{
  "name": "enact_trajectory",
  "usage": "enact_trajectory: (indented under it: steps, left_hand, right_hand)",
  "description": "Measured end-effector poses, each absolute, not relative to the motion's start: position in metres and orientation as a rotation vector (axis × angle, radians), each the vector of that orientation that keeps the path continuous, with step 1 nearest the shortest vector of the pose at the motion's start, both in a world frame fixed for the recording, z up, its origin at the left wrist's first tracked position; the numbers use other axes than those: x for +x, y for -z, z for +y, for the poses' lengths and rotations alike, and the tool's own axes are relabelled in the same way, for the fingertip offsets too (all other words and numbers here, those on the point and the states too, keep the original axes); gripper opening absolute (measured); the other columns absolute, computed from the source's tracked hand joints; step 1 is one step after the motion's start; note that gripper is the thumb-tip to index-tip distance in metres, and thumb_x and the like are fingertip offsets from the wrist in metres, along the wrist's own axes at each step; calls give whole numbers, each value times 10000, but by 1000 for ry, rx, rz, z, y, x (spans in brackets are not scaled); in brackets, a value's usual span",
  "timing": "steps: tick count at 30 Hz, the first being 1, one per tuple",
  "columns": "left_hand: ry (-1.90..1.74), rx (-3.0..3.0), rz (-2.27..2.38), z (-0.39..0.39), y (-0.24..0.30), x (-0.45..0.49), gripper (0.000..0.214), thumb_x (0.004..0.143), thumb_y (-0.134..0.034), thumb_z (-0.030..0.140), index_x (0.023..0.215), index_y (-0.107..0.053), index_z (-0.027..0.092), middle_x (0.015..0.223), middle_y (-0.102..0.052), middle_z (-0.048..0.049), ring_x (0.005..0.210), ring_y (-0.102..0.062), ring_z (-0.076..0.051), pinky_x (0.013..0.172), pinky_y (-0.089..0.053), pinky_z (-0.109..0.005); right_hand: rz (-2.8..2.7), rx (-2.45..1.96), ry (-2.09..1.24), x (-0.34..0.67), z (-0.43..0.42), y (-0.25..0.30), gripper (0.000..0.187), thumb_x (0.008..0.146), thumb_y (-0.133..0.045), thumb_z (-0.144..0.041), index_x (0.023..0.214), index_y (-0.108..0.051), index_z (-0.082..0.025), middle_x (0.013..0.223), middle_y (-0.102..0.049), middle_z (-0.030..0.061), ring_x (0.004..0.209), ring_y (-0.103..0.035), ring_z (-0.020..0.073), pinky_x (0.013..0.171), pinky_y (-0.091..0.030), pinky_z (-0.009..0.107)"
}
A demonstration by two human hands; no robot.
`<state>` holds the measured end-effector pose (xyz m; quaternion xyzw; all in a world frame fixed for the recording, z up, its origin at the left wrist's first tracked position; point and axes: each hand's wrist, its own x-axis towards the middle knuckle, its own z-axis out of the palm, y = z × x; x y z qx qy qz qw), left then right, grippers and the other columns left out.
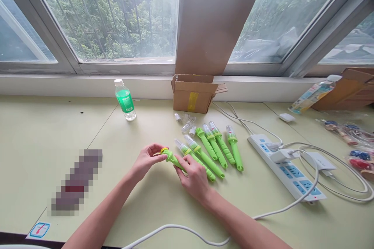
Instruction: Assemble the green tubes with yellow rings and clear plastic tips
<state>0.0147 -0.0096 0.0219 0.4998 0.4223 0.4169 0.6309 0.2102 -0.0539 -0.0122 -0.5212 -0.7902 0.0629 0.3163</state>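
Between my two hands is a green plastic stick (173,159) with a ribbed head and a yellow ring (164,150) at its top. My left hand (149,160) pinches the head end by the yellow ring. Lower down, my right hand (193,176) has its fingers closed round the handle. Just beyond lie several similar green sticks (226,151), most with a clear domed cap, one of them (207,143) without. Small clear caps and white-ended pieces (188,124) lie loose behind them.
An open cardboard box (187,99) stands by the windowsill. A green-labelled bottle (125,101) is upright at the left. On the right are a white power strip (288,169) with cables, a tilted bottle (314,95) and bagged items (340,130). A cable crosses the front.
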Motion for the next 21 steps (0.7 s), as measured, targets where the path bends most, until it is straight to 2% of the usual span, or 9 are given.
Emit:
enact_trajectory:
  steps: [4, 9, 21]
  left_hand:
    - [-953, 1134, 951, -9, -21, 13, 329, 658, -788, 310, 887, -607, 159, 1049, -692, -114, 910, -656, -213, 846, -512, -372]
    - [-944, 1126, 934, -8, -20, 12, 336, 652, -790, 317, 887, -613, 156, 1086, -683, -136, 955, -655, -239, 830, -521, -374]
    - [-907, 1166, 922, -9, -24, 12, 316, 660, -784, 339, 780, -555, 158, 1081, -680, -139, 929, -665, -230, 838, -527, -386]
  right_hand:
    - [-2103, -1382, -149, 210, -54, 12, 359, 909, -487, -272, 1255, -578, -242, 820, -634, 69, 645, -583, 180, 553, -440, 285]
    - [-2112, -1355, -122, 211, -54, 13, 360, 910, -484, -269, 1258, -574, -247, 814, -634, 68, 643, -584, 178, 552, -439, 281]
    - [-2156, -1368, -92, 211, -55, 11, 352, 916, -468, -254, 1250, -575, -237, 796, -623, 67, 612, -563, 166, 538, -425, 270]
